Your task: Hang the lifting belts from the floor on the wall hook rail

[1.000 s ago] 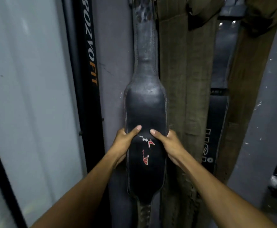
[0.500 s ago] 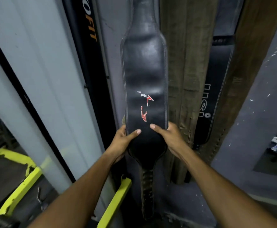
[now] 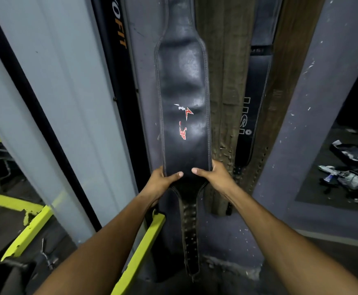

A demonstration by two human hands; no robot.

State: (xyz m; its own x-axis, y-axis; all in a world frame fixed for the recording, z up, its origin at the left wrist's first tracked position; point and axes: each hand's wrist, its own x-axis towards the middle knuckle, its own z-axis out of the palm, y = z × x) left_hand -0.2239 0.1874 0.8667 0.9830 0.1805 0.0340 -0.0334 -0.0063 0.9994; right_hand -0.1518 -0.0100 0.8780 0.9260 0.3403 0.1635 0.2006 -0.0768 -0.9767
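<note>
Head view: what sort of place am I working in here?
Most likely a gym. Leather lifting belts hang on the wall: a black belt held by both hands, a brown belt beside it, and a yellow equipment frame at lower left.

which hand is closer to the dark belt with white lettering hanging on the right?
Right. The right hand grips the black leather belt at its right edge, lower left of the lettered dark belt; the left hand grips the far edge.

Black leather belt [image 3: 184,99] top cut off by upper edge; hook rail out of view. Fingers of both hands hidden behind belt.
</note>
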